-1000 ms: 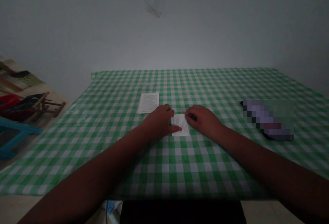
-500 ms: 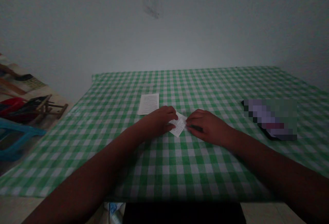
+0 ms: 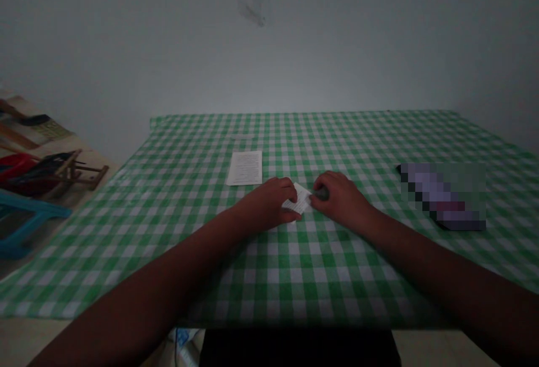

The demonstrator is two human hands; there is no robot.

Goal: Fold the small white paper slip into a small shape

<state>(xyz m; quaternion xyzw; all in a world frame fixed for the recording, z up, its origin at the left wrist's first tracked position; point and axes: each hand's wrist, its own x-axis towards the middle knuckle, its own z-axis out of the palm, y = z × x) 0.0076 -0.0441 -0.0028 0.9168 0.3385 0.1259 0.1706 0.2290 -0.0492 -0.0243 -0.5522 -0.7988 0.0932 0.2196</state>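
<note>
Lying askew on the checked cloth (image 3: 269, 277), the slip (image 3: 301, 201) sits between the two hands, printed side up. Left hand (image 3: 275, 201): thumb and fingers curved and standing apart, the slip's left part between them, thumb at its near edge. Right hand (image 3: 337, 196): fingertips narrowed at the slip's right corner; whether they pinch it cannot be told. A dark patch shows within the right fingers, nature unclear. Beyond the left hand, a printed sheet (image 3: 245, 168) lies flat, near but apart from the slip. Well to the right lies a blurred-out object (image 3: 438, 193).
</note>
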